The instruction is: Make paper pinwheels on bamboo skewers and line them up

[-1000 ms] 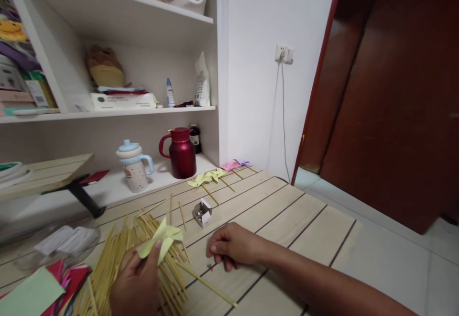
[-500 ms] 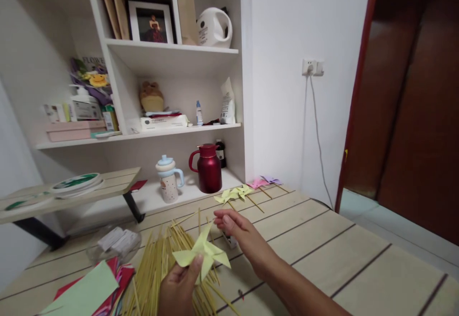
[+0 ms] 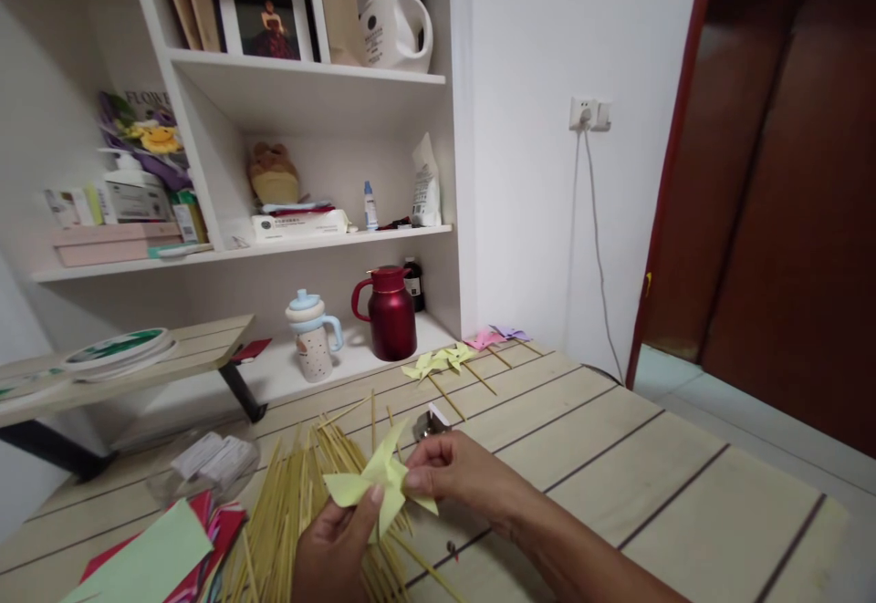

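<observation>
Just above the table (image 3: 616, 457), the yellow pinwheel (image 3: 380, 484) sits pinched by one blade in the left hand (image 3: 335, 548), held steady while the right hand (image 3: 455, 475) nips its centre with fingertips together. Sticks (image 3: 294, 512) lie heaped below; finished pinwheels (image 3: 438, 361) line up beyond.
</observation>
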The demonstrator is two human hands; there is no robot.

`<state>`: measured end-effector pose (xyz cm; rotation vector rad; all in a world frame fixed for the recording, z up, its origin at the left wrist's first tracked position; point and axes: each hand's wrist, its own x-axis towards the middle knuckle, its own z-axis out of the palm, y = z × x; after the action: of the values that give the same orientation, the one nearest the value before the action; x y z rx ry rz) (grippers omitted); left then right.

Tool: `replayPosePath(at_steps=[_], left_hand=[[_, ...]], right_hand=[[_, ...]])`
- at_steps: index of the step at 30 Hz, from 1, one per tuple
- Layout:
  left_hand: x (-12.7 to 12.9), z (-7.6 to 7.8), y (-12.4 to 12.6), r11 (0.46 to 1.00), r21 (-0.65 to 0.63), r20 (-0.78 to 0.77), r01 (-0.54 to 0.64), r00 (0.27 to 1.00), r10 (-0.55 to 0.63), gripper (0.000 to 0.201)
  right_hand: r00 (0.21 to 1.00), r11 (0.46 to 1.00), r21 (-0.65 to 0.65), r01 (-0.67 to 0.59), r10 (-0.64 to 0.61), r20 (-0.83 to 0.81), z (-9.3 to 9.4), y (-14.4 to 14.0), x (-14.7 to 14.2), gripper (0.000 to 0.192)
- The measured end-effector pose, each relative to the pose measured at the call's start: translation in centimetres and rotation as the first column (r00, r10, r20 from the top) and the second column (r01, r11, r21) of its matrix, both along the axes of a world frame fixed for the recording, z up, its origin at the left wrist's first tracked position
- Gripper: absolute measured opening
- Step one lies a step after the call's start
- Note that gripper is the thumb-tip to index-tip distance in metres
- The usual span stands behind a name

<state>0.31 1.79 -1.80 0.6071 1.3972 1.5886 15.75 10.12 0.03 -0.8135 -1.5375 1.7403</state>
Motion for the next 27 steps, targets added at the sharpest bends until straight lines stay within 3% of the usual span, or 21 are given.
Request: replayPosePath(at_steps=[9, 15, 17, 20, 22, 24, 27], left_hand=[[0.8, 1.0, 0.1, 0.999, -0.036, -0.028, 0.022, 0.999, -0.023, 0.047], [0.8, 0.4, 0.0, 0.999, -0.016, 0.035, 0.044, 0.998, -0.043, 0.052], [0.6, 0.1, 0.1, 0.999, -0.013, 0.062, 0.038, 0.997, -0.037, 0.052], [0.5, -0.5, 0.4, 0.999, 0.007, 0.044, 0.037, 0.998, -0.038, 0.048], [0.8, -0.8, 0.6, 0.998, 0.006, 0.02, 0.062, 0.998, -0.062, 0.044], [1.3, -1.0, 0.7, 0.998, 0.005, 0.003, 0.066, 0.998, -0.066, 0.039], [2.0, -1.0, 0.8, 0.999, 0.012, -0.022, 0.05, 0.999, -0.049, 0.031]], right_hand=[[0.999, 0.998, 0.045, 0.036, -0.036, 0.007, -0.3, -0.1, 0.3, 0.027], [0.999, 0.998, 0.062, -0.001, 0.004, -0.033, -0.7, -0.1, 0.1, 0.031], [0.995, 0.999, 0.044, 0.012, -0.008, -0.097, -0.6, -0.2, 0.2, 0.042], [0.969, 0.998, -0.053, 0.015, -0.028, -0.246, -0.4, -0.3, 0.2, 0.081], [0.955, 0.995, -0.1, -0.019, -0.012, -0.297, -0.2, -0.5, 0.0, 0.089], [0.957, 0.997, -0.076, -0.008, -0.014, -0.289, -0.1, -0.7, -0.2, 0.08], [0.972, 0.988, 0.079, 0.134, -0.115, -0.207, 0.2, -1.0, -0.3, 0.048]])
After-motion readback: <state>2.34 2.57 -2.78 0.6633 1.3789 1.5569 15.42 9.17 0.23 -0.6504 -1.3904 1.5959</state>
